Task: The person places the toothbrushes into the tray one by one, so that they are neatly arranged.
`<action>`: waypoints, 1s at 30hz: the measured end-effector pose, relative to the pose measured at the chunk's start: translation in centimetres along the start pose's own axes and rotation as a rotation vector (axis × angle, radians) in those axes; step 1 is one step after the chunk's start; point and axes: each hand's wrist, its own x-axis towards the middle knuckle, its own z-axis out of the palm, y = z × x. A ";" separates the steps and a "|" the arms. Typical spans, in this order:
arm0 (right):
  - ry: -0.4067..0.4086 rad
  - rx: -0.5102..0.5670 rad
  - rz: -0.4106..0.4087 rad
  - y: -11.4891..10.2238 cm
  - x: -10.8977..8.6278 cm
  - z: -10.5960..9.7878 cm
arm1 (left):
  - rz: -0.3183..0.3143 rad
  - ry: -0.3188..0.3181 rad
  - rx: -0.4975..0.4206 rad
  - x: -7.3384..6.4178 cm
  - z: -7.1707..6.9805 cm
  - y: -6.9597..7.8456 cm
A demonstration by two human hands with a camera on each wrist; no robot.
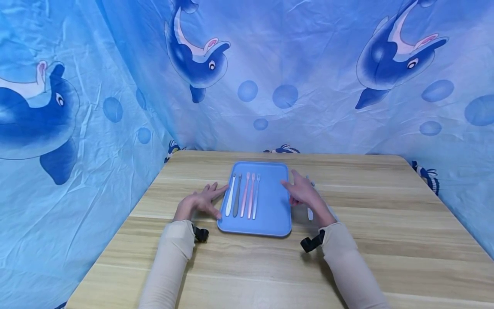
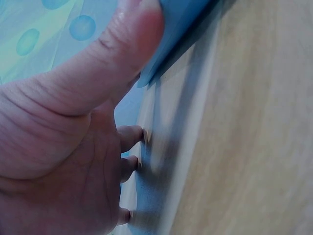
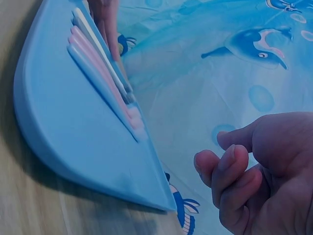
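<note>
A blue tray (image 1: pixel 274 206) bears a row of several toothbrushes: a white toothbrush (image 1: pixel 230 197), a grey toothbrush (image 1: pixel 237 199), two pink ones and a light blue toothbrush (image 1: pixel 256 199). At the tray's left rim, my left hand (image 1: pixel 200 201) spreads its fingers; in the left wrist view the thumb (image 2: pixel 132 44) lies against the tray's side while other fingertips meet the table. My right hand (image 1: pixel 302 191) is by the right rim, index finger and thumb extended, the other fingers (image 3: pixel 237 191) loosely curled around nothing. More toothbrushes (image 1: pixel 310 213) lie partly hidden under that arm.
Under everything is a wood-grain table (image 1: pixel 247 270). Blue cloth (image 1: pixel 270 51) printed with dolphins hangs behind the table and along its sides. A black wrist strap mount (image 1: pixel 310 243) sticks out from the right wrist, low over the tabletop, with another (image 1: pixel 200 234) on the left.
</note>
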 end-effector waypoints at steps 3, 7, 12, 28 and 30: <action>-0.002 0.008 0.010 0.3 -0.1 -0.6 | 0.002 -0.002 -0.004 0.0 0.0 0.0; -0.001 0.002 0.012 0.8 -0.4 -1.5 | 0.002 -0.010 -0.007 0.0 0.1 0.0; 0.005 -0.023 0.018 1.5 -0.6 -2.6 | -0.009 -0.013 0.001 0.0 0.2 0.0; -0.001 -0.029 0.054 3.2 -1.0 -4.6 | -0.009 -0.010 -0.011 0.1 0.2 -0.1; -0.007 -0.027 0.065 3.4 -1.1 -4.8 | -0.008 -0.007 -0.009 0.0 0.2 0.0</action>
